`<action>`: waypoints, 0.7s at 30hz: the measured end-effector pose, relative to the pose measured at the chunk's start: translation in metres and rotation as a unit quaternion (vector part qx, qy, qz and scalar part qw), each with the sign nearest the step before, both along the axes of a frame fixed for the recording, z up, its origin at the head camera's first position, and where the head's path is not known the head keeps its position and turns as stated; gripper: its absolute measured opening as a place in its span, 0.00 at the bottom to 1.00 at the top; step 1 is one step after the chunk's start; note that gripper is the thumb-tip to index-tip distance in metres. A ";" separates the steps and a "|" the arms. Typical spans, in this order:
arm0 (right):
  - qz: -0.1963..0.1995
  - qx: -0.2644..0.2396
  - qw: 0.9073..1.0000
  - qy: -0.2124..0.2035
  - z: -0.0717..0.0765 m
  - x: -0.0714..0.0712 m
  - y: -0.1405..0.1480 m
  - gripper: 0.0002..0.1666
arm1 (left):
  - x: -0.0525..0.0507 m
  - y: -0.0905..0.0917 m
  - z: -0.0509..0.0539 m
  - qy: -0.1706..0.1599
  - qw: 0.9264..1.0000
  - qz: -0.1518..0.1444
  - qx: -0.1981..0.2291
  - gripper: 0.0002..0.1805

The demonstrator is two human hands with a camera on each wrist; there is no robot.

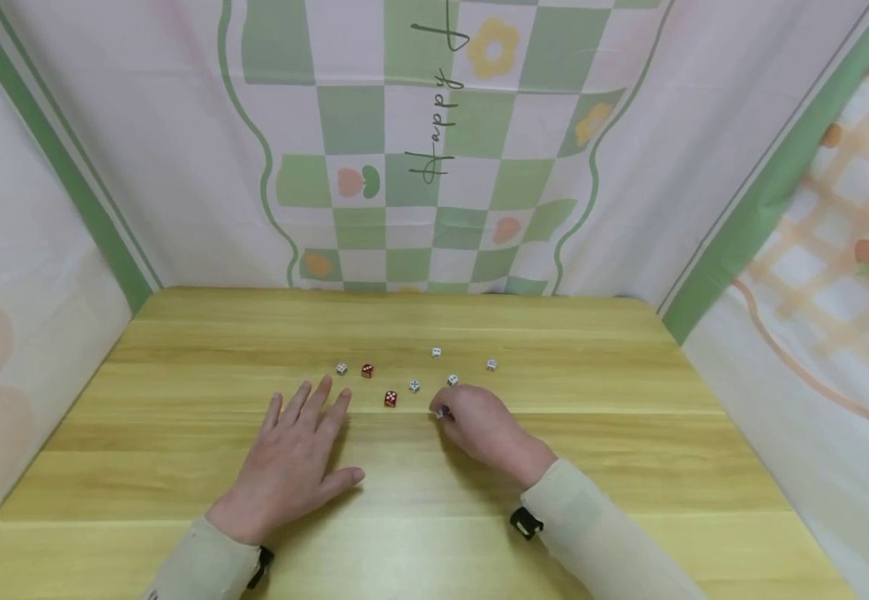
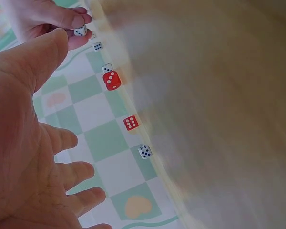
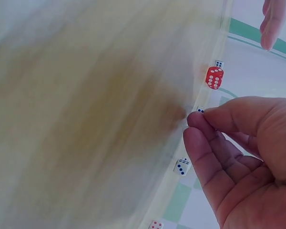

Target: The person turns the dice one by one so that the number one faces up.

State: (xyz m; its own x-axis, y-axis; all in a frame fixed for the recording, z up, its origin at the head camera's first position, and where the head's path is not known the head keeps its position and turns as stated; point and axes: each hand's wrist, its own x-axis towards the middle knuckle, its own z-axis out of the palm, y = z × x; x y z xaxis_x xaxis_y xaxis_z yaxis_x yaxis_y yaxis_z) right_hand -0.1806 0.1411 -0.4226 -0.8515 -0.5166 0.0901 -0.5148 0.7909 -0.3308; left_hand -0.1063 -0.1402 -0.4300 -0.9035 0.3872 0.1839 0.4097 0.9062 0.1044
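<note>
My right hand [image 1: 482, 425] pinches a white die [image 1: 443, 412] between thumb and fingers, low over the table. That die [image 2: 80, 31] also shows at the fingertips in the left wrist view. Just beyond the hand lies another white die [image 1: 452, 380], with one more white die [image 1: 415, 387] to its left. My left hand [image 1: 292, 462] is spread, palm down, and holds nothing. Ahead of its fingertips sit a white die [image 1: 342, 368] and a red die [image 1: 367, 371]. A second red die [image 1: 391, 399] lies between the two hands.
Farther back on the wooden table [image 1: 554, 517] are a white die [image 1: 436, 353] and, to the right, another white die [image 1: 491, 365]. A green-and-white checked cloth [image 1: 412, 229] hangs behind the table's far edge, with printed cloths at both sides.
</note>
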 end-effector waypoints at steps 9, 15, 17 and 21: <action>-0.001 -0.050 0.997 -0.057 0.001 0.001 0.002 0.10 | -0.001 0.000 -0.002 0.006 1.000 -0.002 0.003 0.56; -0.010 -0.057 0.996 -0.072 0.003 0.003 0.002 0.08 | -0.001 0.000 -0.002 0.003 1.000 -0.003 0.006 0.56; -0.014 -0.056 0.996 -0.073 0.004 0.003 0.001 0.07 | 0.000 0.000 -0.002 0.003 1.000 -0.003 0.006 0.56; -0.017 -0.054 0.996 -0.071 0.003 0.004 0.001 0.06 | 0.000 0.000 -0.002 0.001 1.000 -0.003 0.007 0.56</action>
State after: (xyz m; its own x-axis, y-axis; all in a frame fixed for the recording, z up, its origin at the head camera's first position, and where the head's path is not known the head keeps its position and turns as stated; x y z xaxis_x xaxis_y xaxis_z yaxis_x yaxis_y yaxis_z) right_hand -0.1764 0.1424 -0.4192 -0.8761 -0.4817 0.0209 -0.4308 0.7626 -0.4826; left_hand -0.1063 -0.1405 -0.4317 -0.9007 0.3904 0.1904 0.4156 0.9022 0.1159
